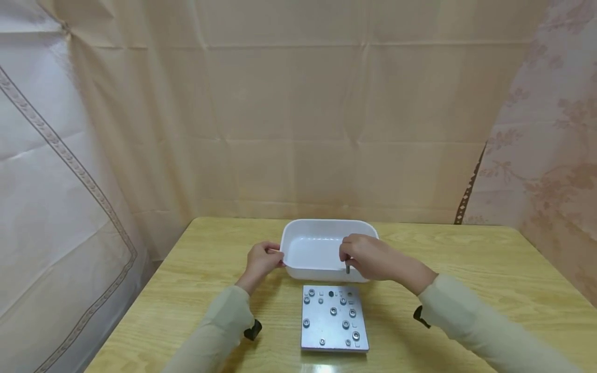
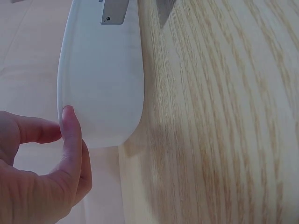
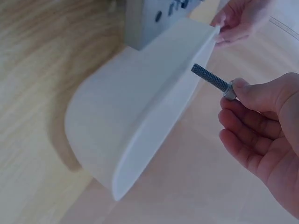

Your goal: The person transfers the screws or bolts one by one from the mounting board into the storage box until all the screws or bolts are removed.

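Observation:
In the head view, a white plastic basin (image 1: 310, 273) stands on the table. My left hand (image 1: 261, 260) pinches its left end at the rim, thumb on the outside, as the left wrist view shows. Over the basin's right front edge, my right hand (image 1: 370, 257) holds a bolt (image 1: 347, 269) by its head between thumb and fingers. The right wrist view shows the bolt's threaded shank (image 3: 210, 77) pointing away from the fingertips. In front of the basin lies a silver metal plate (image 1: 322, 329) with several socket-head bolts seated in it, heads up.
The wood-grain table (image 1: 186, 311) spreads out on both sides of the basin and plate. Behind its far edge hangs a beige cloth (image 1: 289, 129). Patterned drapes (image 1: 550, 155) cover the right side, and paler cloth (image 1: 56, 217) the left.

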A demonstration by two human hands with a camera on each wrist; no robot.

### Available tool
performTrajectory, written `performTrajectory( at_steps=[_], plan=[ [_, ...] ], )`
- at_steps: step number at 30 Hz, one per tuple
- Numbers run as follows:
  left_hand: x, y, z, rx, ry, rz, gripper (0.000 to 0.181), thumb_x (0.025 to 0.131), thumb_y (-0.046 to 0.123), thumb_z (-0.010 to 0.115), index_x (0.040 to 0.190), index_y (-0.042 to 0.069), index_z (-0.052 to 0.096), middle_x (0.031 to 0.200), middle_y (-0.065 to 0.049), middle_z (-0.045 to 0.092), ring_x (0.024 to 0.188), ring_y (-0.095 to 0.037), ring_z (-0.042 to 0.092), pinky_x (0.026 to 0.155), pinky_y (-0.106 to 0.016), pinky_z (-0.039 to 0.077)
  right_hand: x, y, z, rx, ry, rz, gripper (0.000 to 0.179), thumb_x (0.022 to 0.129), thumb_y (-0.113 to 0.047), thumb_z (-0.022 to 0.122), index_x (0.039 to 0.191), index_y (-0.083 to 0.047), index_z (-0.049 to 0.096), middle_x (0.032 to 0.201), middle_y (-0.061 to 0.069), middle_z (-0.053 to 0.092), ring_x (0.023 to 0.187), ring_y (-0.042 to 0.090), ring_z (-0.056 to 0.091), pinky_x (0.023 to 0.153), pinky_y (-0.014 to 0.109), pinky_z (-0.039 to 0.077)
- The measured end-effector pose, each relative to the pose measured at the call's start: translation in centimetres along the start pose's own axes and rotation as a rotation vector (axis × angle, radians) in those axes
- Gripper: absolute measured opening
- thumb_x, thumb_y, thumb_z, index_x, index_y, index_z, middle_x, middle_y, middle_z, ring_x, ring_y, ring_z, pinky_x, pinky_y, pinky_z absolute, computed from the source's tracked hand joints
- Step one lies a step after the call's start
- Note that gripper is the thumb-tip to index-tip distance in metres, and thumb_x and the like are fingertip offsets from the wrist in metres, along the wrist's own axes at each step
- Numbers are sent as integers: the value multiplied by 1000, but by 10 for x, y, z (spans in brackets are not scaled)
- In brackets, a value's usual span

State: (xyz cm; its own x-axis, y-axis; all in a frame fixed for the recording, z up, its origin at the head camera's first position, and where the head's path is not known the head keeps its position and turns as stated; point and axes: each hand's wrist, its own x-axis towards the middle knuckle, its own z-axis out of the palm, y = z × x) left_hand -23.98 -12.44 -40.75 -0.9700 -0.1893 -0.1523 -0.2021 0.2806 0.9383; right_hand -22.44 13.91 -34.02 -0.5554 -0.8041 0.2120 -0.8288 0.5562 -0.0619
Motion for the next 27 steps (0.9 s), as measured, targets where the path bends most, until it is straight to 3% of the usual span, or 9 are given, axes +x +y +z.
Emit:
performTrajectory(
  at_steps=[10, 19, 25, 27],
  plan=[
    [-3, 1, 0, -7, 2, 7, 27, 83, -1, 63, 109, -10, 62, 81, -13, 62, 61, -14, 66, 76, -38, 65, 28, 8, -12, 42, -61, 68, 6, 82, -2, 71, 86, -6, 69, 80, 1, 66, 71, 9, 56, 64, 21, 56],
    [-4, 2, 0, 18, -7, 2, 28, 84, -1, 62, 110, -11, 61, 82, -14, 62, 60, -12, 64, 76, -38, 65, 50, 28, -13, 81, -58, 41, 9, 84, 2, 65, 83, -7, 68, 78, 2, 67, 70, 9, 58, 62, 17, 55],
    [-3, 0, 0, 26, -11, -16, 28, 84, 0, 62, 111, -10, 61, 85, -15, 63, 61, -11, 63, 78, -38, 65, 58, 42, -8, 151, -125, 149, 10, 87, 1, 62, 86, -7, 69, 82, 5, 69, 71, 11, 57, 63, 19, 55],
    [-2, -1, -1, 23, -9, -13, 28, 84, 0, 62, 110, -10, 61, 84, -14, 62, 60, -11, 63, 77, -38, 65, 59, 48, -5, 148, -113, 145, 11, 86, 2, 61, 85, -5, 68, 80, 5, 69, 70, 11, 57, 63, 20, 55]
  ],
)
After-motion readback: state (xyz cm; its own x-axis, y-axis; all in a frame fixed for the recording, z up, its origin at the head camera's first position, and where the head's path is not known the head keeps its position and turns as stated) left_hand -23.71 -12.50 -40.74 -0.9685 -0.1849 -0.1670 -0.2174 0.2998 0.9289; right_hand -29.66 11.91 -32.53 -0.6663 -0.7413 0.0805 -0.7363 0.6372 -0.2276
